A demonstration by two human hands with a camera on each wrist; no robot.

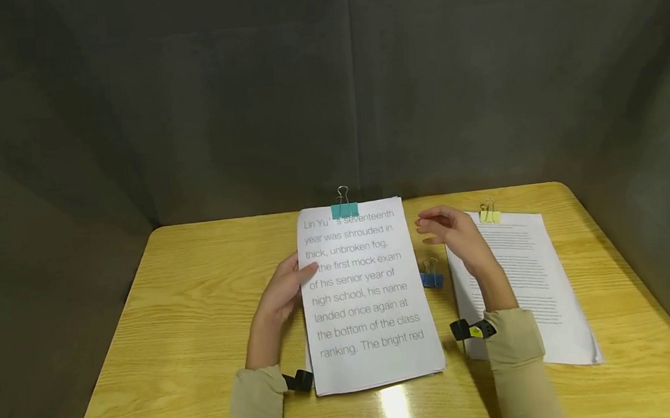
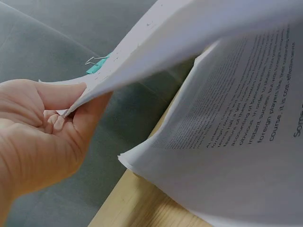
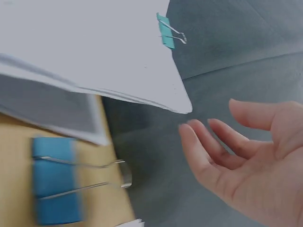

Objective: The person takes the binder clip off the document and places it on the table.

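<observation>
My left hand pinches the left edge of a stack of printed paper, its thumb lying over the top sheet. A teal binder clip grips the stack's top edge, with its wire handle pointing up. In the left wrist view the held stack is raised above another printed stack lying on the table. My right hand hovers right of the held stack, fingers loosely bent with nothing between them. Just below it, a blue binder clip shows beside the held stack's right edge.
Right of my hands another printed stack lies on the wooden table, a yellow binder clip on its top edge. My right forearm passes over its left part. A dark grey curtain stands behind the table.
</observation>
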